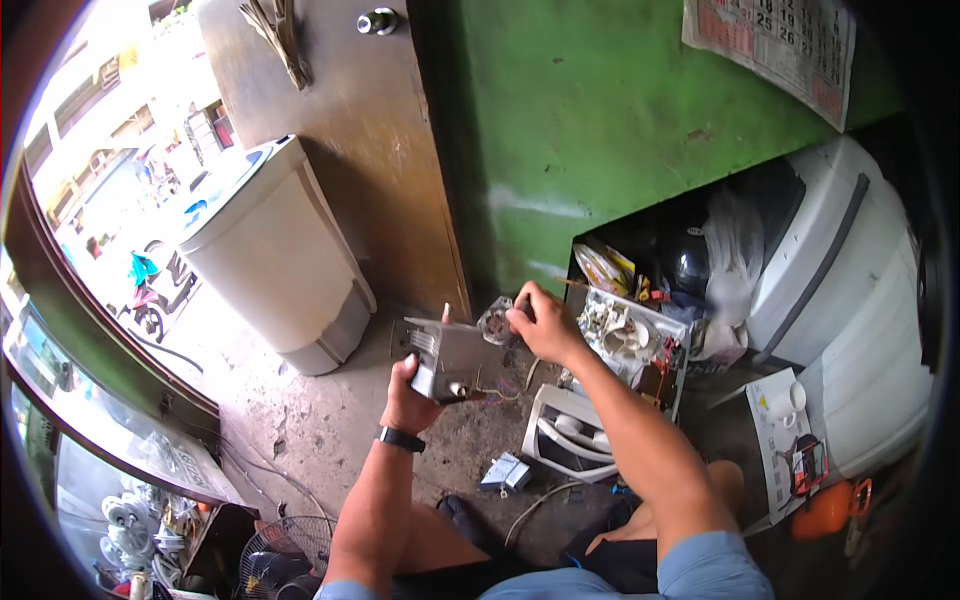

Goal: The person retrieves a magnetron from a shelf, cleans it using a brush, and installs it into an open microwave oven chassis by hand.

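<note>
My left hand (pixel 404 402), with a dark band at the wrist, is closed on the lower left edge of a grey metal housing (pixel 468 352). Slots show on the housing's left side, and thin coloured wires hang at its lower right. Beside its upper right corner, my right hand (pixel 550 325) is closed on a small round motor-like part (pixel 495 321). Something dark shows between those fingers, too small to name. Whether the round part is still joined to the housing, I cannot tell. Below on the floor lies a small silvery box (pixel 506 472).
A white appliance casing (pixel 570 432) and a tray of loose parts (pixel 640 335) are on the right. A tall white washing machine (pixel 275 250) stands by the brown door (pixel 375 150). A fan cage (pixel 285 555) sits lower left; an orange object (pixel 822 511) lies lower right.
</note>
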Demonstrator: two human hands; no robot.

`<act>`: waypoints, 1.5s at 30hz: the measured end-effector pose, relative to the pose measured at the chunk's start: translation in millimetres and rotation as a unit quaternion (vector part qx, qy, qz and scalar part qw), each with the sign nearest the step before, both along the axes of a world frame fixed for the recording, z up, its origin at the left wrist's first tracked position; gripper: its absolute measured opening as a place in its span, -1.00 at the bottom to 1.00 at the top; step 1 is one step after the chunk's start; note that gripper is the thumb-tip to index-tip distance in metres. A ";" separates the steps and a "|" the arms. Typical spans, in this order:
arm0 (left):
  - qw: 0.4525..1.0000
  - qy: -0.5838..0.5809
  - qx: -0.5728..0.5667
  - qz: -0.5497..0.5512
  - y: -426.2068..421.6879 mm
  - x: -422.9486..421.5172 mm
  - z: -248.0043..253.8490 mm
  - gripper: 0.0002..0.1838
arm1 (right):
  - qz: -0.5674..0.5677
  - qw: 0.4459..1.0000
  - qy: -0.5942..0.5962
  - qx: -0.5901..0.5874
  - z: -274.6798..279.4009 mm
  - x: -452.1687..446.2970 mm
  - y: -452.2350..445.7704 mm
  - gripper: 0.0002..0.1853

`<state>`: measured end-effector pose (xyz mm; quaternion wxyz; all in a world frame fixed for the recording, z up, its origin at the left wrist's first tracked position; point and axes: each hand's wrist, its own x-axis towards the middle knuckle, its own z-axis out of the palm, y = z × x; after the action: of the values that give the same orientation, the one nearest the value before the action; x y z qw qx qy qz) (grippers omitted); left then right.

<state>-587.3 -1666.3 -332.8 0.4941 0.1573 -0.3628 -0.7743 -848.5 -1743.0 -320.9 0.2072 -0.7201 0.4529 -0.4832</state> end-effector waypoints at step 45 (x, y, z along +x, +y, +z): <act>0.931 -0.265 -0.243 0.064 17.9 -22.3 -12.5 0.29 | 0.062 0.987 -0.127 0.075 113.3 -58.1 56.9 -0.80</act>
<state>-609.6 -1648.5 -345.4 0.4512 0.2547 -0.6472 -0.5592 -906.6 -1686.1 -207.6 0.3456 -0.6620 0.4124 -0.5218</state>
